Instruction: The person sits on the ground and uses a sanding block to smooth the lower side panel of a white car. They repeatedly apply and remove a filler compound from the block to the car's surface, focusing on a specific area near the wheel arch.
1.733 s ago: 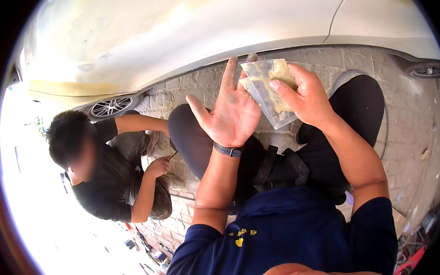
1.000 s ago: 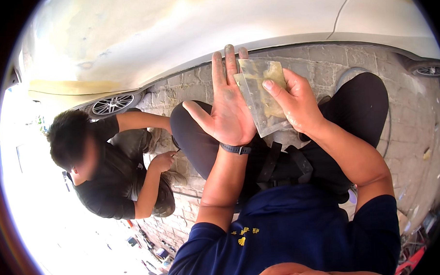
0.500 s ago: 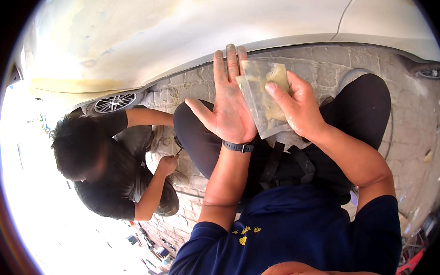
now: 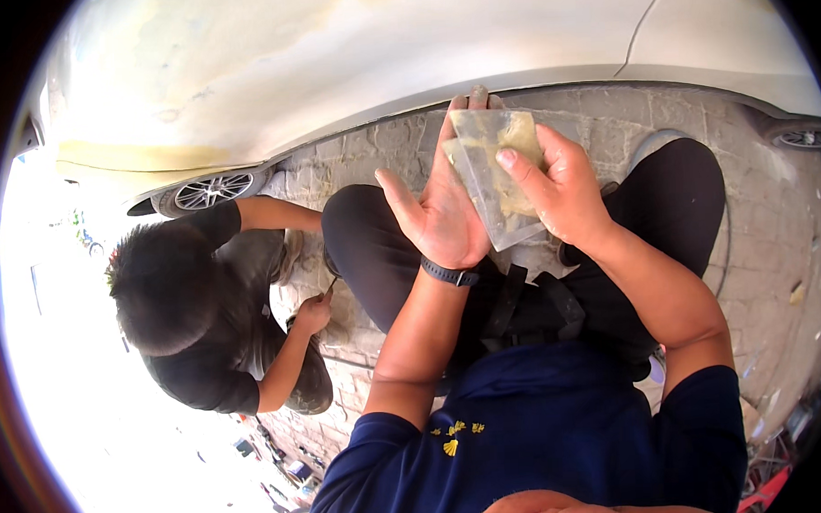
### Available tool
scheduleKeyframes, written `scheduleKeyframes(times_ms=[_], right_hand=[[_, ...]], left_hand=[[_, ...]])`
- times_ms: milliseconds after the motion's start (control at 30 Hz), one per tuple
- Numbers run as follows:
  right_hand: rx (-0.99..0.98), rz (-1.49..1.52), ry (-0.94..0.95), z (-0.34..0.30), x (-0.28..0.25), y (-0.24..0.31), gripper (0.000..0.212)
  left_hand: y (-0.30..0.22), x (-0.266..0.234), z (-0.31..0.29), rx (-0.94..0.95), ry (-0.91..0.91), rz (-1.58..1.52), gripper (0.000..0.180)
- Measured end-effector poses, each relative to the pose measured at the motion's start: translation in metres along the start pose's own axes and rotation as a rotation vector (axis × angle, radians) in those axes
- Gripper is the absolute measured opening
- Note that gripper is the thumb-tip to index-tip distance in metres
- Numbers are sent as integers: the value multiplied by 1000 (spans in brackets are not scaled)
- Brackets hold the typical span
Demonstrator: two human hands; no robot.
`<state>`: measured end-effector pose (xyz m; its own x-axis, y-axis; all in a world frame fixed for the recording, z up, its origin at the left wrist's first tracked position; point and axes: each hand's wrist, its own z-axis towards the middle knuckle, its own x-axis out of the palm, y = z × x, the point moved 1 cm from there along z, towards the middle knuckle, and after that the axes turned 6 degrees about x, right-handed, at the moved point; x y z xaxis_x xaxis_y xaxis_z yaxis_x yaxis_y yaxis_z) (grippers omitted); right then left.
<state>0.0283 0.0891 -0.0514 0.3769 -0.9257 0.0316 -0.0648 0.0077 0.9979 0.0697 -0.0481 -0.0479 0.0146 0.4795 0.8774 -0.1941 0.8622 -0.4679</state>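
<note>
My right hand (image 4: 566,192) pinches two thin, translucent plastic putty spreaders (image 4: 493,174), its thumb on top. They overlap at an angle and are smeared with yellowish paste, thickest near the thumb. Just left of them, and partly behind, is my left hand (image 4: 445,215), open with its palm up and thumb spread. Its fingers reach toward the car, their upper parts partly covered by the spreaders; grey dust marks the skin. Whether the spreaders touch the left palm is hard to tell. A dark watch (image 4: 449,273) is on my left wrist.
Ahead stretches a pale car body panel (image 4: 349,60) with yellowish patches, its lower edge above stone paving (image 4: 353,154). At left, a person in black (image 4: 204,309) crouches near a car wheel (image 4: 214,191). A hose (image 4: 728,236) runs along the paving on the right.
My left hand has tilted, and its fingers now sit more behind the spreaders. The spreaders have shifted only slightly. The other person's head has tipped further down.
</note>
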Motion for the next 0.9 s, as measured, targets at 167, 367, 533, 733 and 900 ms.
scheduleKeyframes(times_ms=[167, 367, 533, 733, 900], right_hand=[[-6, 15, 84, -5, -1, -1, 28], [102, 85, 39, 13, -18, -1, 24], [-46, -18, -78, 18, -37, 3, 24], [-120, -192, -92, 16, -42, 12, 26], [-111, -311, 23, 10, -48, 18, 26]], left_hand=[[4, -4, -2, -18, -13, -177, 117], [14, -16, -8, -59, -53, 498, 66], [12, -31, -8, -32, -84, 724, 8], [8, -42, -9, -162, -148, 568, 5], [0, -48, 1, -90, -190, 462, 5]])
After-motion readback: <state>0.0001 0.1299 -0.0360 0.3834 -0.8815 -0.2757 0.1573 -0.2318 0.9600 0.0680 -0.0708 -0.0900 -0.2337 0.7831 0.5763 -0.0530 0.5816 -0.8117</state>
